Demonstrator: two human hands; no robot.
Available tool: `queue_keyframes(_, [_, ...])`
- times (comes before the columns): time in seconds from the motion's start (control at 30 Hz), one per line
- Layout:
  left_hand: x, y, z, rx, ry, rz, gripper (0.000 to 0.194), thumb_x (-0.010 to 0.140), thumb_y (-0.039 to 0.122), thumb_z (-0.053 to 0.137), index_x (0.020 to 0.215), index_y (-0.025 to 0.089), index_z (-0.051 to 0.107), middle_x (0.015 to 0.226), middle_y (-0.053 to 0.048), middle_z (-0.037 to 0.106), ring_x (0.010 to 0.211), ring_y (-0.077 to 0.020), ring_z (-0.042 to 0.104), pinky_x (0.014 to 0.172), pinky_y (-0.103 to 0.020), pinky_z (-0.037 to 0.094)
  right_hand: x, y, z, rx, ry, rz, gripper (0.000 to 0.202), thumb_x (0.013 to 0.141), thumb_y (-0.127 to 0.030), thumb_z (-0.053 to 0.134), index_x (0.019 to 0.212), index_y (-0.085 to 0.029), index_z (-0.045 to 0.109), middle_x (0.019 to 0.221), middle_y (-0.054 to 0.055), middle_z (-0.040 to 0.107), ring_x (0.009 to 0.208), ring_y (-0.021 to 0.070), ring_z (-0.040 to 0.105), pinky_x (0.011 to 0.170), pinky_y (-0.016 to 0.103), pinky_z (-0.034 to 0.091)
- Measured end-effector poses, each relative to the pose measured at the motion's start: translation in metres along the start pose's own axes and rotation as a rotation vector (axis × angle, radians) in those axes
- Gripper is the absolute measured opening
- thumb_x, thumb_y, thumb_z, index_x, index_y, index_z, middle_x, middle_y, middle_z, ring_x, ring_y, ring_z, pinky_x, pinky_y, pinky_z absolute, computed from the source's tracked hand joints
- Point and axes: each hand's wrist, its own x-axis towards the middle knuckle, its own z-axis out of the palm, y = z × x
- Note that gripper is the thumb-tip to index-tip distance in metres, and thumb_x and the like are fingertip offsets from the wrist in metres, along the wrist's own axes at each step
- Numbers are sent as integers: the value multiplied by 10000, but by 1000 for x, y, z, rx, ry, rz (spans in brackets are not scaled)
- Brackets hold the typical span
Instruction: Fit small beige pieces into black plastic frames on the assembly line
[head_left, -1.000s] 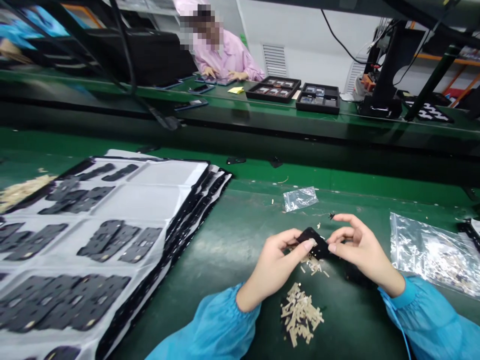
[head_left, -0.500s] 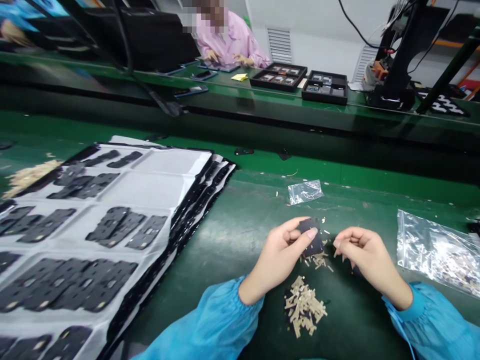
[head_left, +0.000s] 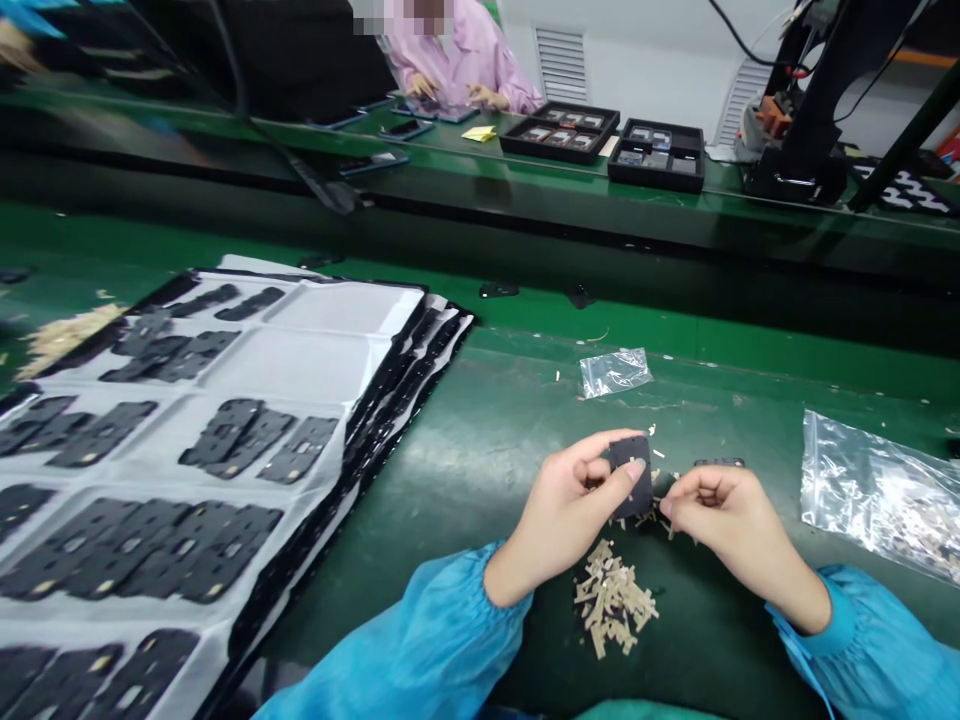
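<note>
My left hand point(head_left: 574, 505) grips a flat dark grey plate point(head_left: 632, 478) between thumb and fingers, tilted up above the green table. Close to the plate's right edge, my right hand point(head_left: 712, 505) has its thumb and fingertips pinched together; whatever is between them is too small to make out. Small beige strips point(head_left: 660, 508) lie scattered beneath both hands. Nearer to me is a loose pile of beige strips point(head_left: 613, 600). Another dark piece point(head_left: 718, 462) shows partly behind my right hand.
At left, a stack of white-lined trays point(head_left: 315, 360) bears several dark plates point(head_left: 180, 545). A clear bag of small pieces point(head_left: 885, 495) lies right, a small clear bag point(head_left: 615, 373) ahead. Beyond the raised ledge are black boxes point(head_left: 656, 178) and a person in pink point(head_left: 465, 55).
My right hand has moved left, closer to the plate. The plate in my left hand has turned slightly more upright. The camera view has shifted a little.
</note>
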Motion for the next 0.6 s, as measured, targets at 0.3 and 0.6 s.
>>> queue_keyframes(0.3, [-5, -2, 1, 46, -2, 26, 417, 884, 343, 656, 1231, 115, 680, 558, 48, 536, 511, -93, 421, 508, -215, 342, 0, 3, 1, -58, 5, 3, 127, 687, -308, 712, 644, -190, 730, 598, 24, 700, 559, 150, 571, 532, 257, 427])
queue_keyframes(0.6, [-6, -1, 3, 71, 7, 42, 408, 889, 340, 648, 1225, 112, 685, 548, 50, 527, 506, -95, 415, 507, -221, 327, -1, 4, 2, -63, -4, 15, 137, 691, -318, 719, 630, -196, 720, 595, 24, 706, 561, 151, 584, 534, 254, 437])
